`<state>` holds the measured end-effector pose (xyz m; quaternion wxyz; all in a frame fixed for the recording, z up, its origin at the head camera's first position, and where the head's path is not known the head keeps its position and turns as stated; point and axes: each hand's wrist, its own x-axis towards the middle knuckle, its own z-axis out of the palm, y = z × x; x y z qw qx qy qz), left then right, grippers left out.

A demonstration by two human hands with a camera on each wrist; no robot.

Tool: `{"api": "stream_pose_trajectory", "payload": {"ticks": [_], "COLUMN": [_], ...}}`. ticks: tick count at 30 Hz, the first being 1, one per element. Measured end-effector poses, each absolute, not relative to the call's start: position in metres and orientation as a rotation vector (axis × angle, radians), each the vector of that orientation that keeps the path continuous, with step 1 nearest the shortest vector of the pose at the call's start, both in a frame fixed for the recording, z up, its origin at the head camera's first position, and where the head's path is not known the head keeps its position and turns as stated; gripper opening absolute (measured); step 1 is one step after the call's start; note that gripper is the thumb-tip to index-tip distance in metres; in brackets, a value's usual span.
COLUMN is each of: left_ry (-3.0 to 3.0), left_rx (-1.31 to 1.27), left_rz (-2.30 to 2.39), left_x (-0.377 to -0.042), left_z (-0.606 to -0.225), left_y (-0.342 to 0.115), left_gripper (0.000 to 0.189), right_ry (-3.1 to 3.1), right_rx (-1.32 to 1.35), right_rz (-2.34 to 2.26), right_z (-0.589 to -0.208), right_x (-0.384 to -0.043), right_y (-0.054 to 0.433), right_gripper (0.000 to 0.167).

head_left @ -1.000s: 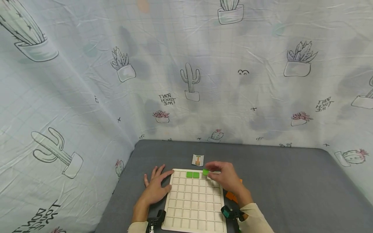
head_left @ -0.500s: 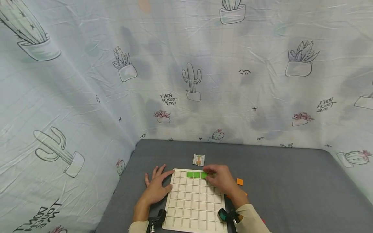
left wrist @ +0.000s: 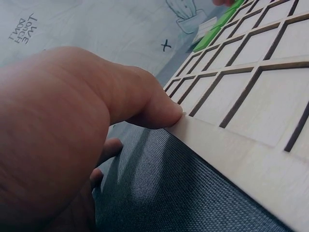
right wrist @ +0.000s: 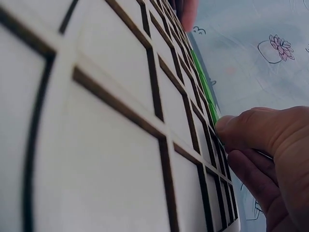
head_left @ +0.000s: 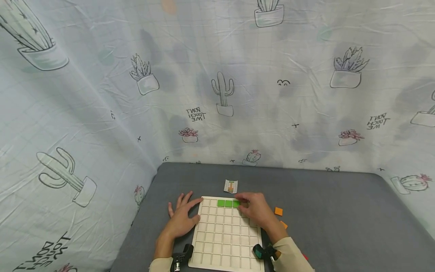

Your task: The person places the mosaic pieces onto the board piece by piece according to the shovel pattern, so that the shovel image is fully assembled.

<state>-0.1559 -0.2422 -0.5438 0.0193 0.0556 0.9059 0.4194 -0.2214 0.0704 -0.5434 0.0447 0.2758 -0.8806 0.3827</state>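
Note:
A pale wooden grid board lies on the dark grey table. Three green square tiles sit side by side in its far row. At the rightmost green tile, the thumb and index finger of my right hand pinch its edge; the fingers hide part of it. My left hand rests at the board's left edge with its fingers spread. In the left wrist view, the left thumb presses on the rim. The right wrist view has the right thumb against the end of the green row.
A small printed card lies beyond the board's far edge. Right of the board are orange tiles, partly hidden by the right arm. A bit of red shows beside the right sleeve. A cactus-print cloth hangs behind the table.
My right hand has moved left and lowered the third green tile into the cell beside the other two, then stayed there. The left hand has kept its place.

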Motion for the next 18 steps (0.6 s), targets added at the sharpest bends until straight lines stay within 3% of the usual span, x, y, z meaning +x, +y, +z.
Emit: {"api": "stream_pose_trajectory", "payload": {"ticks": [18], "left_ry": [2.805], "left_rx": [0.171], "left_rz": [1.299], "left_x": [-0.157], "left_z": [-0.545], "left_y": [-0.242], "left_gripper": [0.060], "right_ry": [-2.684], "right_rx": [0.821], "right_rz": [1.248], "right_z": [-0.528], "right_x": [-0.211], "right_y": [0.106], "right_gripper": [0.036]}}
